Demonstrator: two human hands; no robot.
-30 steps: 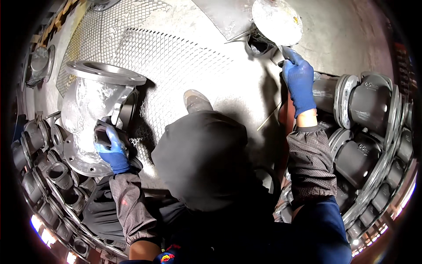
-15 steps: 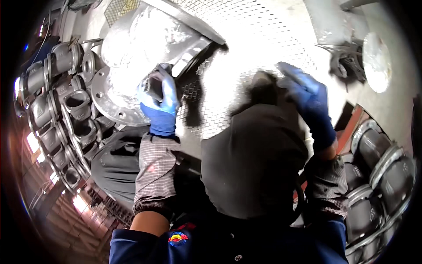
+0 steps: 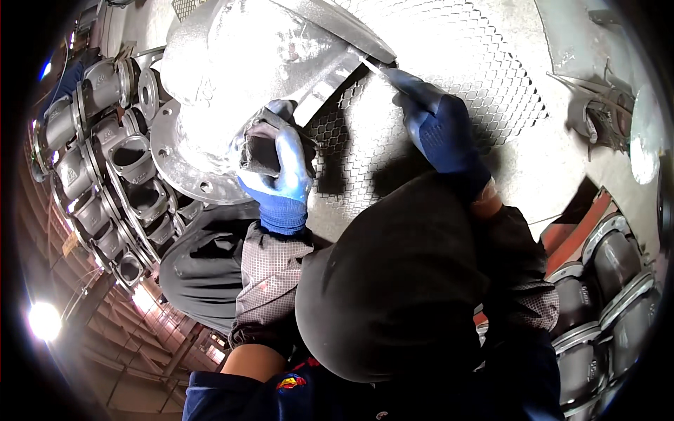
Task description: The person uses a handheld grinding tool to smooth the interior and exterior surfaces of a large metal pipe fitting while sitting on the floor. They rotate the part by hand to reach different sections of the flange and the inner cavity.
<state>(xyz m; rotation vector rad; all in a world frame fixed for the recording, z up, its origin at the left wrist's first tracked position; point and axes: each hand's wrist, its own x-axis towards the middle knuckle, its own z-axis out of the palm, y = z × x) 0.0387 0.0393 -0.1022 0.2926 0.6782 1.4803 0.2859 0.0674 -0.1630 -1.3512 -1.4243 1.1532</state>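
My left hand (image 3: 284,172), in a blue glove, is closed round a small dark hollow cup-like thing (image 3: 260,153), whose exact kind I cannot tell. It is beside a big metal flanged casting (image 3: 274,49) that is glaringly lit. My right hand (image 3: 439,126), also gloved in blue, is closed on a thin, pale, blade-like tool (image 3: 373,67). The tool's tip points at the lower edge of the casting's upper flange (image 3: 351,28); whether it touches is lost in the glare. Another round flange (image 3: 168,154) with bolt holes is at the casting's lower left.
Expanded metal mesh (image 3: 484,77) lies beneath and right of the casting. Rows of grey flanged castings (image 3: 130,158) stand at left, more castings (image 3: 614,259) at lower right beside a red bar (image 3: 579,231). A grey sheet-like piece (image 3: 583,42) and dark scrap (image 3: 604,119) lie at upper right.
My right hand has swung left and up, bringing the thin tool to the casting's flange. The left hand keeps its hold beside the casting. The whole view has shifted a little.
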